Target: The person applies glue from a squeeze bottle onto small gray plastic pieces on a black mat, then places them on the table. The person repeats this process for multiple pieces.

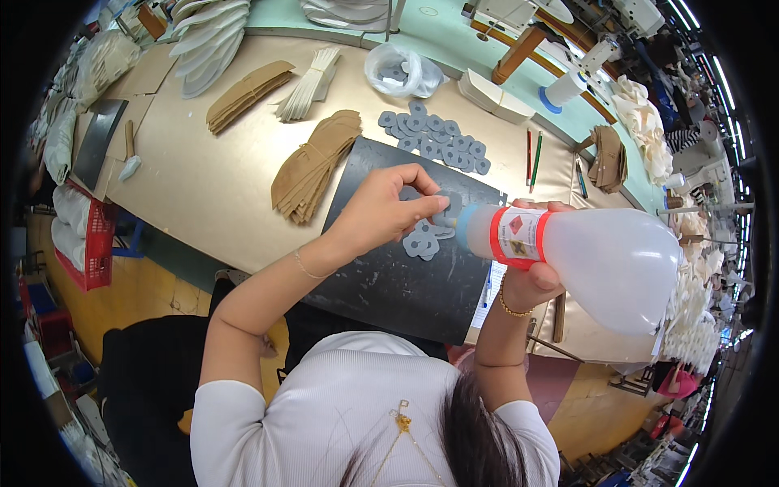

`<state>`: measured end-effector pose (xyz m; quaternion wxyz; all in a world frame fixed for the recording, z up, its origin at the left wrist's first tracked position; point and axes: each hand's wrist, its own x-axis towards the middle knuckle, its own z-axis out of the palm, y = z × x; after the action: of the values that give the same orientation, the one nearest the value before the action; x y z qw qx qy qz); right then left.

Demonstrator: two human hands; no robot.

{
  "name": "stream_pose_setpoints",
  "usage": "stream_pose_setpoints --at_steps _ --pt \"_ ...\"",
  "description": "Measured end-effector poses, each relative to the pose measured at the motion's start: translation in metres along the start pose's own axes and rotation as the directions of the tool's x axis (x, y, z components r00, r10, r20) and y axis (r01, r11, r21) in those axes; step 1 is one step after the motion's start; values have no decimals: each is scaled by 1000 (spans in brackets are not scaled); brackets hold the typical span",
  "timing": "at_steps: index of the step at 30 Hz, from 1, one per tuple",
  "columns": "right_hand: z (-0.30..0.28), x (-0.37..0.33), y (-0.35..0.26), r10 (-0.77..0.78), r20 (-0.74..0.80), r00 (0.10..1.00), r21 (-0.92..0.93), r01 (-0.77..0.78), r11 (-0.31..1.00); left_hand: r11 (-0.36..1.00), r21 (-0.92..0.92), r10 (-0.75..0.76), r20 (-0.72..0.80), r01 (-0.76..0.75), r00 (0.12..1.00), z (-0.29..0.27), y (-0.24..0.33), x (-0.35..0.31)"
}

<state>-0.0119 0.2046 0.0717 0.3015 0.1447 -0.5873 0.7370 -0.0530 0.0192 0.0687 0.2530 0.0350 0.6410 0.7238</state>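
My left hand [380, 211] pinches a small grey cut piece [449, 207] between thumb and fingertips, above the black board [389, 280]. My right hand [534, 280] is wrapped round the neck of a large translucent squeeze bottle [621, 264] with a red-banded label and a light blue cap. The bottle lies tilted on its side, its nozzle pointing left and close to the grey piece; whether they touch I cannot tell. Under my left hand several more grey pieces [422, 246] lie heaped on the board, partly hidden by my fingers.
Beyond the board lie many loose grey pieces [438, 140] and a clear plastic bag [396, 73]. Brown bundles [312, 170] lie to the left, with a pale strip bundle [312, 85] behind. Pencils [535, 158] and a white thread cone [565, 89] are at the right.
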Motion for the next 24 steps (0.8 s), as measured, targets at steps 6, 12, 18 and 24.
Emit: stream_pose_setpoints --at_steps 6,12,18,24 --pt "3 1 -1 14 -39 999 -49 -16 999 999 40 22 -15 -21 1000 1 4 0" --pt "1 1 -1 8 -77 997 -92 -15 996 1000 1 0 -13 0 1000 -2 1 6" --pt "-19 -1 4 56 -82 995 88 -49 995 984 177 -18 -86 33 996 -36 -28 64" --pt "-10 2 -3 1 -143 990 -243 -36 969 938 341 44 -294 61 955 -93 -56 175"
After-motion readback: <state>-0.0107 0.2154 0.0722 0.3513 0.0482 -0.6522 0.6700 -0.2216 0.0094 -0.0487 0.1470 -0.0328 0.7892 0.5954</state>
